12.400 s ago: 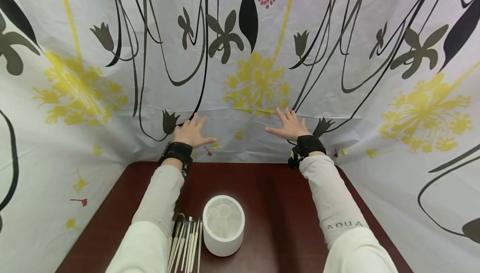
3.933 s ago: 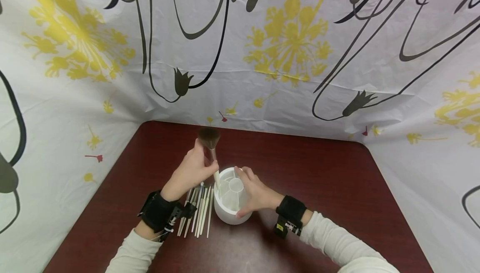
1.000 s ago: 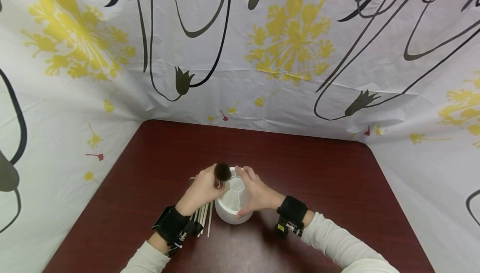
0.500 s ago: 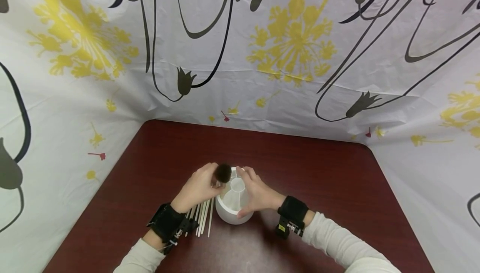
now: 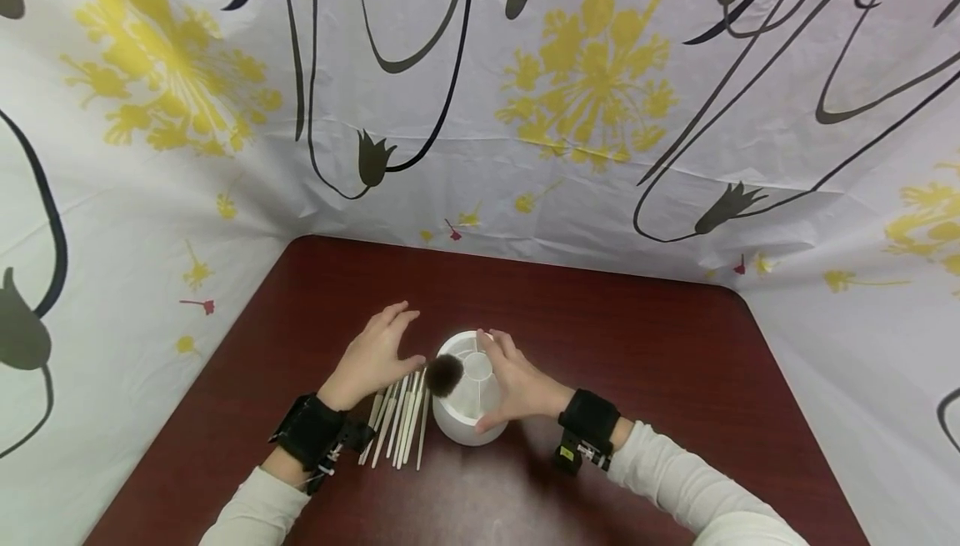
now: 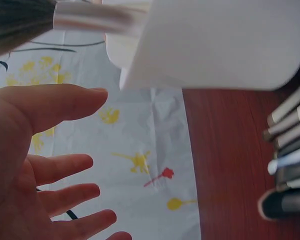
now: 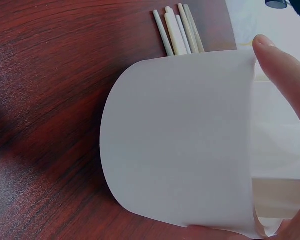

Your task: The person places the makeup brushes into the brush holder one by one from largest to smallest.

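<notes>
White sleeves (image 5: 675,479) come in from the near side, left and right, each ending at a black wristband (image 5: 591,419) that carries a small camera. Just left of the middle, slim brushes (image 5: 401,425) lie side by side on the dark red table (image 5: 600,338), pale handles toward the near side. Right beside them stands the white holder (image 5: 467,429), upright, its top divided into compartments. The right hand (image 5: 522,383) grips its rim from the right, thumb near, fingers far. The large brush (image 5: 444,375) stands bristles up at the holder's left side; its exact compartment is hidden. Left of it, the left hand (image 5: 373,360) is spread wide, holding nothing, thumb near the bristles. Beyond the table's far edge hangs white cloth (image 5: 465,187) printed with yellow flowers and dark stems.
</notes>
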{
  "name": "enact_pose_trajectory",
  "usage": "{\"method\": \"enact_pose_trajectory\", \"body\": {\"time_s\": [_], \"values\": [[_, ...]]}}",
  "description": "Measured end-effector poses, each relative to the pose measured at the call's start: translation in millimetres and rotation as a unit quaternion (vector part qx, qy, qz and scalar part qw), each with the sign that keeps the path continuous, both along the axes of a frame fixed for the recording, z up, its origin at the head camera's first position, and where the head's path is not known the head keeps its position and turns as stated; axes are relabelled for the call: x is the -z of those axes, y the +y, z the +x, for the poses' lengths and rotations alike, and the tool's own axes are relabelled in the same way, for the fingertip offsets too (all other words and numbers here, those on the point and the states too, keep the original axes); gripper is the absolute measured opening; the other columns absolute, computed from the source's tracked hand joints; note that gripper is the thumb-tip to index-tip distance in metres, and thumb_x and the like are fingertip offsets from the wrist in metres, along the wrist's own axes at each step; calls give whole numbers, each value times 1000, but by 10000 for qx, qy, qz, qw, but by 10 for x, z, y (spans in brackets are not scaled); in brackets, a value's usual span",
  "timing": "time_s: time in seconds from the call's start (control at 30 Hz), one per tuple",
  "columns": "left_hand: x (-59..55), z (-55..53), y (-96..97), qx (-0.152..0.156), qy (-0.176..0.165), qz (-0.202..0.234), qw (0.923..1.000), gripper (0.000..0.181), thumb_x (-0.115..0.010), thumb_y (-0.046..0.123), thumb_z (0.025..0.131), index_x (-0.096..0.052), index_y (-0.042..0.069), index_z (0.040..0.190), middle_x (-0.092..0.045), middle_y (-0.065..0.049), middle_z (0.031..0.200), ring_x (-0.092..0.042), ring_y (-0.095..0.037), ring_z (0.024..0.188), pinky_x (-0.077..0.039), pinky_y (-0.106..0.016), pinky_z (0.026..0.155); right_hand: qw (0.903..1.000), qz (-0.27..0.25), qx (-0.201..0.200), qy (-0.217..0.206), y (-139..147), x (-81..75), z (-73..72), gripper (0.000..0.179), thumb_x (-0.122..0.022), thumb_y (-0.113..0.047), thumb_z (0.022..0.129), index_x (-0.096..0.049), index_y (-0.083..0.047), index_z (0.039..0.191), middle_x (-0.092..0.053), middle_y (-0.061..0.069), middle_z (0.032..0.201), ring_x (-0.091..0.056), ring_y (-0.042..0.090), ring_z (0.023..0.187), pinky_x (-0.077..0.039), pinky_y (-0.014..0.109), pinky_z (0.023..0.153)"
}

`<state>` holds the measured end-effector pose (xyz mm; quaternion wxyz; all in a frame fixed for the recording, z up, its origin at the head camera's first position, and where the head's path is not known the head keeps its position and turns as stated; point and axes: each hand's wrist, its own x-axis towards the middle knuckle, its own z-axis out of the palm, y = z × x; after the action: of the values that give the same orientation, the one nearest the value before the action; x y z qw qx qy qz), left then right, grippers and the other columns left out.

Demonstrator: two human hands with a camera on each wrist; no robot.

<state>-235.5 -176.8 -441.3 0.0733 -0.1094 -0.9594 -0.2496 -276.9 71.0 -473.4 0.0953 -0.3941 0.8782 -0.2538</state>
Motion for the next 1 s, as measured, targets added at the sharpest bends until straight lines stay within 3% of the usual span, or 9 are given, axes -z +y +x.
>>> {"method": "enact_pose_trajectory", "body": {"time_s": [0.13,0.27,0.57,0.83,1.0], "values": [[24,-12,-102,-101,-123,57,9999,64,-70,23,77,-43,1,131,-33,-23,139,-45,-36,113,-49,-36,66,10000,-3,30,-74,1,-26,7,127,-85,-46,49,-11,-3,144,-19,26,138,-29,43,125,-42,47,89],[86,-34,-193,-213,-226,98,9995,62,-68,21,78,-43,-1,130,-33,-24,138,-39,-39,120,-48,-42,74,10000,-65,13,-71,16,-40,19,127,-85,-44,50,-11,0,143,-21,27,136,-32,42,123,-43,45,89],[252,-38,-373,-502,-440,206,9976,58,-66,22,80,-44,-3,129,-34,-27,136,-37,-43,119,-48,-46,69,9999,-8,18,-114,24,-87,56,125,-84,-43,52,-11,5,142,-27,22,125,-44,27,107,-46,34,83],[387,-61,-446,-591,-733,135,9955,56,-64,23,82,-44,-3,128,-35,-28,133,-37,-45,118,-47,-51,72,9995,183,237,-80,83,-160,110,124,-85,-41,51,-14,8,140,-34,21,117,-50,24,95,-48,32,78],[433,-65,-468,-673,-973,161,9928,54,-64,20,81,-45,-1,128,-36,-27,133,-38,-44,117,-46,-52,74,9997,218,48,-104,110,-213,86,126,-85,-43,52,-11,4,142,-23,28,132,-40,39,116,-45,42,87]]}}
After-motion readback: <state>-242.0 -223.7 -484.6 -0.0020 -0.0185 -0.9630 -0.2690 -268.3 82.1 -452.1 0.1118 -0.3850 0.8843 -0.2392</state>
